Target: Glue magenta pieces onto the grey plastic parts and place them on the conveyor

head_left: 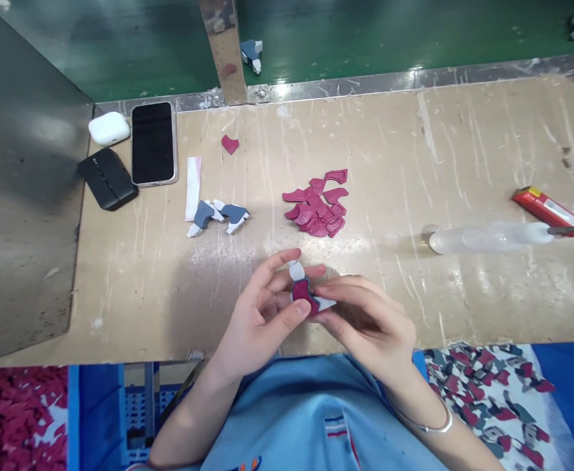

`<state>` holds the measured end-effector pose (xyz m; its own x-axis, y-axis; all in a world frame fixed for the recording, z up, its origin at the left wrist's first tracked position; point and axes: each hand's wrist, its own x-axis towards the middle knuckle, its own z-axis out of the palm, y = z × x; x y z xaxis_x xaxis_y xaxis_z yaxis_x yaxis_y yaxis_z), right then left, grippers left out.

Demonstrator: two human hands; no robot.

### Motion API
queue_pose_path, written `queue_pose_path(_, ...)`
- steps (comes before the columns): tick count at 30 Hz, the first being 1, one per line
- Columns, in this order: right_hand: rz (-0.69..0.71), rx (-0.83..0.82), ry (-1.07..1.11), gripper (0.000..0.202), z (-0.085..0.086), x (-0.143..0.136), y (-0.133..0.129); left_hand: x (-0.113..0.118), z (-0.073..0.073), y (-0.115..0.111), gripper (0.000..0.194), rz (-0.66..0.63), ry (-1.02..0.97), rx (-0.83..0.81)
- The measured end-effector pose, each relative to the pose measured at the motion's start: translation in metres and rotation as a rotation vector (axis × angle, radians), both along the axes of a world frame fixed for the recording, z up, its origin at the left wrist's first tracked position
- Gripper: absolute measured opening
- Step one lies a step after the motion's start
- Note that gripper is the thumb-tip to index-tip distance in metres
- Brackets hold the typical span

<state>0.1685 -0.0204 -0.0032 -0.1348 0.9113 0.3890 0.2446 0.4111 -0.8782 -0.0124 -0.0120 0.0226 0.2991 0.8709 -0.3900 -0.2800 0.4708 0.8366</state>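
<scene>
Between both hands is a small part [303, 292] with a dark red piece on it, a white rounded end at the top and a pale pointed end at the right. My left hand [267, 307] holds it with the thumb on the red piece. The fingers of my right hand [370, 317] pinch its right side. Beyond the hands lies a pile of dark red pieces [316, 208]. Blue-grey and white parts [235, 214] rest to the left of the pile, and one single red piece [229, 144] lies farther back.
A phone [153, 144], white case [109, 128], black box [108, 178] and white strip [193, 188] lie at left. At right are a clear bottle [488, 238] and red lighter [546, 209]. Bins of red pieces [19, 418] and mixed parts [488, 392] stand below the table edge.
</scene>
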Motion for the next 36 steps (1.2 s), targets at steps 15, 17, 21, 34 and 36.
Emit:
queue_pose_path(15, -0.005, -0.004, 0.120, 0.020, 0.0068, 0.0004, 0.0015, 0.0014, -0.0072, 0.0007, 0.054, 0.010, -0.232, 0.032)
queue_pose_path(17, 0.011, 0.000, 0.131, 0.020, 0.0065, 0.0004, 0.0015, 0.0019, -0.0071, 0.0008, 0.052, 0.007, -0.233, 0.041)
queue_pose_path(21, 0.035, 0.006, 0.142, 0.020, 0.0048, -0.0008, 0.0004, 0.0057, -0.0064, -0.0003, 0.044, 0.040, -0.202, 0.120)
queue_pose_path(34, 0.041, 0.107, 0.057, 0.015, 0.0085, 0.0004, 0.0013, -0.0006, -0.0076, 0.0006, 0.050, -0.060, -0.116, 0.211)
queue_pose_path(36, 0.041, 0.109, 0.056, 0.013, 0.0087, 0.0001, 0.0015, -0.0012, -0.0081, 0.0013, 0.049, -0.070, -0.131, 0.204)
